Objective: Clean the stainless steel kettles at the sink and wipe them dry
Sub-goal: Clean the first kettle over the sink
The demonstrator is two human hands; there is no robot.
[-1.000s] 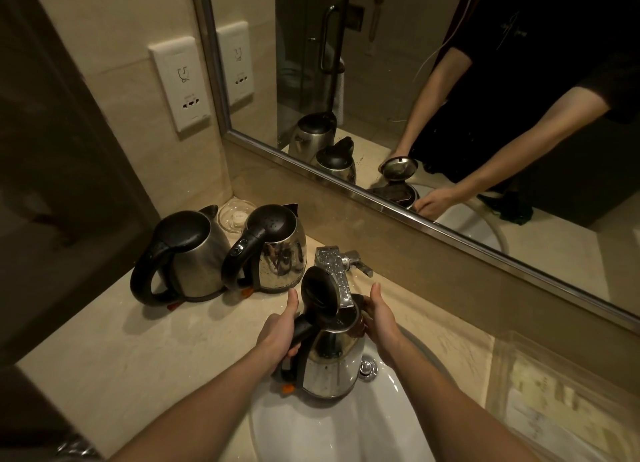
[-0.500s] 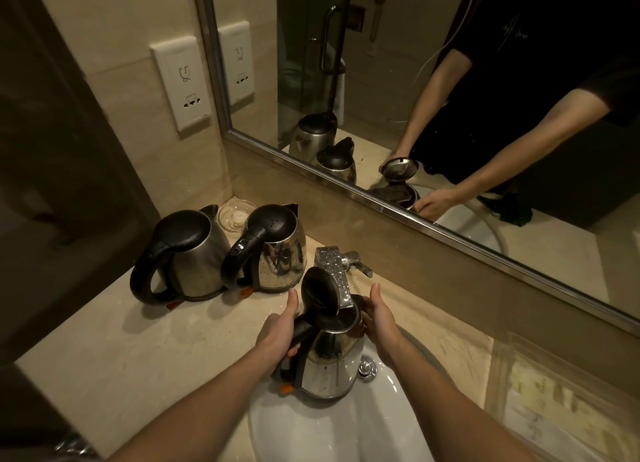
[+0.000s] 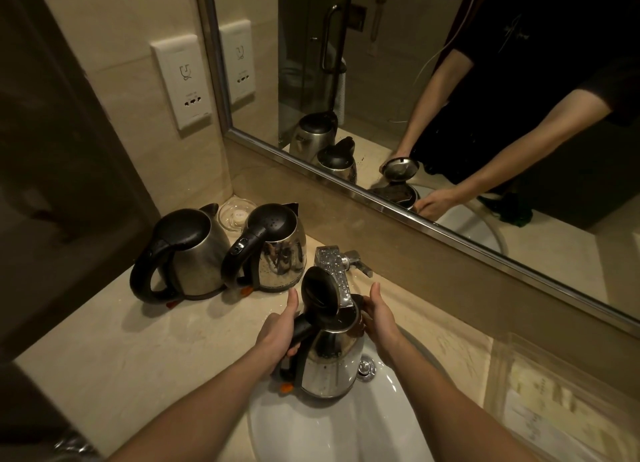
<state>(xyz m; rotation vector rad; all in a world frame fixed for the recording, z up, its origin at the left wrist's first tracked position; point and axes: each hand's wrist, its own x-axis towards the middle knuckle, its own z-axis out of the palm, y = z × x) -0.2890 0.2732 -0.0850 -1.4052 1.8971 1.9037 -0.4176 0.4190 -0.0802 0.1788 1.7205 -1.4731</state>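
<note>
One shiny steel kettle (image 3: 329, 368), black lid (image 3: 320, 295) flipped up, over white sink (image 3: 311, 434).

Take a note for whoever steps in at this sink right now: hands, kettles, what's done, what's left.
Left hand grips the open kettle by its handle; right hand holds its upper body.
It is upright, lid up, over the sink under the tap.
Far-left kettle and middle kettle stand closed on the counter, wet with drops: probably rinsed.
Left: finish this one, wipe all three dry. No cloth in view.
</note>
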